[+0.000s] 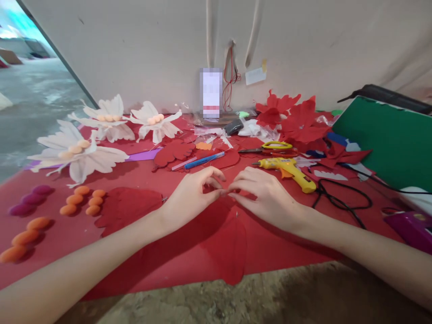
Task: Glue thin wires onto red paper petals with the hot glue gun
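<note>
My left hand [192, 195] and my right hand [270, 198] meet at the fingertips above the red tabletop. Thumb and fingers of each hand are pinched together; whatever lies between them is too small to make out. Just below, a red petal-shaped piece [232, 252] hangs slightly over the table's front edge, with a short thin wire [236, 215] at its top. Beside my left wrist lies a red scalloped piece [131, 207], and a small metallic bit [164, 199] shows at its right end. The yellow glue gun [286, 170] rests just beyond my right hand.
White flowers [110, 119] and orange ball strips [76, 200] are at left. Blue pen [204, 160], scissors [266, 148] and red flowers [300, 117] lie behind my hands. A black cable [351, 207], green board [384, 139] and purple object [410, 229] occupy the right. A phone [211, 92] stands upright.
</note>
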The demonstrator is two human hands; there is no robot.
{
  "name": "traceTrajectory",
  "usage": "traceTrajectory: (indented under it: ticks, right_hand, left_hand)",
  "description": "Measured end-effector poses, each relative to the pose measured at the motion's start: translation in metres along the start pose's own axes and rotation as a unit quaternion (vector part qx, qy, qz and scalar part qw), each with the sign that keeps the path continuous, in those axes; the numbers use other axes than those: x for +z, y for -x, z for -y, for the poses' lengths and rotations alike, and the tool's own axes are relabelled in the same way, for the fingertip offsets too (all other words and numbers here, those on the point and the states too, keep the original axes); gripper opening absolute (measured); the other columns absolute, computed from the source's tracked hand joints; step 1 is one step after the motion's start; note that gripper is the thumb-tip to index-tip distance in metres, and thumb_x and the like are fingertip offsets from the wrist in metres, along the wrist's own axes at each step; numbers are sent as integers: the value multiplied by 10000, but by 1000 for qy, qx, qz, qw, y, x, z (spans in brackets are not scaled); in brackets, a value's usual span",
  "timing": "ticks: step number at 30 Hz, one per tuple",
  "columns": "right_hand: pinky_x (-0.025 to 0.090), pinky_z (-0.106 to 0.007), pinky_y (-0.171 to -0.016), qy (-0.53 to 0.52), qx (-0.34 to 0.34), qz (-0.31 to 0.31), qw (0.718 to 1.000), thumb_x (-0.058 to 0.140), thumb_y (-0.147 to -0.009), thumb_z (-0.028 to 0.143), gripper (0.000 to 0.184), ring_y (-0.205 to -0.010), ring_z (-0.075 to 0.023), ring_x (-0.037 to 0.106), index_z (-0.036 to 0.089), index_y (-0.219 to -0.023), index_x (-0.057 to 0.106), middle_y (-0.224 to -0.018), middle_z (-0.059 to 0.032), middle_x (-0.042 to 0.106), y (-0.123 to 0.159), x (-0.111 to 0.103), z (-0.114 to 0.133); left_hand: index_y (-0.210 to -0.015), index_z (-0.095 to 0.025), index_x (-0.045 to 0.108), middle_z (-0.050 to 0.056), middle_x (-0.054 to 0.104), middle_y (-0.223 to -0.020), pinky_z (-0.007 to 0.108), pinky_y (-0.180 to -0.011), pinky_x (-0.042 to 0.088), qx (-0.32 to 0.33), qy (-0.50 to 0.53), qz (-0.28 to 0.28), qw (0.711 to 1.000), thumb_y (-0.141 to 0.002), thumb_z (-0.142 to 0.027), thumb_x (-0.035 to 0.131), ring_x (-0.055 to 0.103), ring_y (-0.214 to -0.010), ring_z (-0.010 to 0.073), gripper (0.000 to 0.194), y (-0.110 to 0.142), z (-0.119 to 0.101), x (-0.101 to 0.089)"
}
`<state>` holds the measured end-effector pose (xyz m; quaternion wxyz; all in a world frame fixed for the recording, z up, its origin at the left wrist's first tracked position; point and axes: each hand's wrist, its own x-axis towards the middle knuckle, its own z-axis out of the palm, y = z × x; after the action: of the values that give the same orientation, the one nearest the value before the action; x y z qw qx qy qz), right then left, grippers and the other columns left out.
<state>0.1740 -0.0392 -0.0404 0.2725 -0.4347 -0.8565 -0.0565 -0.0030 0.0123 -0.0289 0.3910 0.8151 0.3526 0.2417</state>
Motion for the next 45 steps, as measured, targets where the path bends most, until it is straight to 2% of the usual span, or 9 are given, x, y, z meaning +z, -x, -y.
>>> traceTrajectory:
  ticks: [7, 10, 13, 20, 24, 27, 32, 41, 45]
  right_hand:
    - [392, -256, -603, 53, 8, 13, 998, 489, -840, 139, 174, -675, -143, 508, 137, -736, 629, -720, -39, 599, 5, 0, 2]
    - [411, -270, -624, 74, 48, 43, 995, 489, -826, 124, 171, -713, -158, 539, 137, -718, 622, -768, -53, 611, 13, -4, -2]
    - [428, -274, -642, 60, 103, 80, 990, 504, -816, 134, 148, -721, -162, 563, 148, -711, 608, -751, -41, 623, 23, -7, -8]
    - [458, -268, -671, 11, 142, 79, 987, 487, -821, 152, 152, -734, -155, 596, 172, -752, 621, -761, -39, 655, 36, -7, -11]
    - [467, -255, -647, -5, 149, 58, 987, 469, -821, 144, 170, -724, -146, 605, 169, -867, 631, -798, -44, 666, 37, -6, -6]
    - [476, -261, -673, -30, 127, 49, 990, 432, -834, 132, 223, -754, -145, 612, 162, -947, 623, -838, -46, 673, 37, -5, -2]
    - [474, -261, -678, -56, 107, 46, 992, 420, -847, 127, 245, -767, -146, 609, 161, -973, 627, -824, -43, 662, 41, -1, 4]
    - [457, -246, -629, -50, 52, 35, 997, 405, -856, 117, 305, -701, -134, 580, 173, -1007, 663, -772, -47, 639, 43, 1, 4]
    - [448, -241, -628, -38, 47, 29, 998, 396, -853, 114, 316, -698, -127, 566, 181, -982, 677, -775, -50, 636, 43, 0, 3]
  left_hand:
    - [-911, -205, 506, -2, 680, -853, 292, -786, 461, 10, -8, 67, 998, -751, -267, 581, 643, -811, 158, 187, 1, 2, 1]
    - [-965, -206, 529, 32, 652, -992, 333, -822, 435, 7, -119, 99, 988, -738, -350, 614, 600, -935, 207, 282, 2, 8, -6]
    - [-900, -195, 559, 42, 638, -923, 352, -765, 420, -22, -228, 127, 965, -699, -430, 653, 588, -887, 241, 323, 1, 17, -14]
    - [-663, -178, 565, -5, 619, -759, 287, -710, 408, -14, -229, 174, 958, -652, -251, 702, 578, -740, 177, 156, -6, 16, -15]
    - [-717, -191, 582, -24, 649, -783, 258, -710, 421, 16, -212, 171, 962, -703, -198, 650, 583, -754, 151, 70, -3, 9, -12]
    - [-764, -204, 605, -45, 675, -786, 299, -854, 395, 73, -212, 162, 961, -724, -172, 653, 590, -786, 138, 70, -1, 9, -9]
    - [-872, -195, 641, -18, 702, -820, 404, -1008, 298, 251, -245, 112, 930, -764, -151, 652, 607, -766, 130, 117, 1, 15, -4]
    - [-889, -183, 645, 15, 723, -831, 452, -1065, 257, 373, -280, 92, 880, -922, -159, 405, 632, -865, 145, 243, 6, 19, -4]
    - [-965, -212, 637, 37, 693, -1044, 448, -1072, 227, 407, -266, 92, 869, -936, -144, 362, 584, -1018, 151, 285, 4, 30, -3]
